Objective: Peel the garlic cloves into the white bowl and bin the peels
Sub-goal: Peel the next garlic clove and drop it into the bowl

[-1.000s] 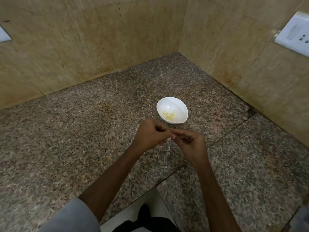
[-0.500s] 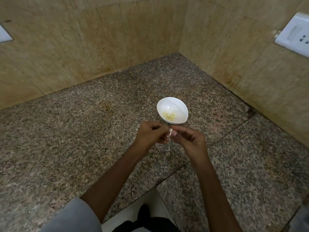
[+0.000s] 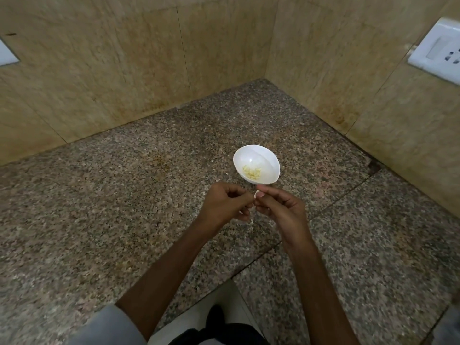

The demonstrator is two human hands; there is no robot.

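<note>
I have the fingers (image 3: 263, 195) of my left hand (image 3: 224, 204) and right hand (image 3: 282, 209) curled in, tips meeting and pinching 1 small garlic clove (image 3: 256, 194); I cannot tell its long axis. The white bowl (image 3: 272, 158) sits on the worktop (image 3: 124, 195) just beyond the fingers, nearer the right hand, so I judge the drop a short forward reach.

Your left hand (image 3: 224, 205) and right hand (image 3: 282, 211) meet fingertip to fingertip at the centre of the frame, fingers curled, both pinching one garlic clove (image 3: 256, 194); forearms converge from the lower edge
</note>
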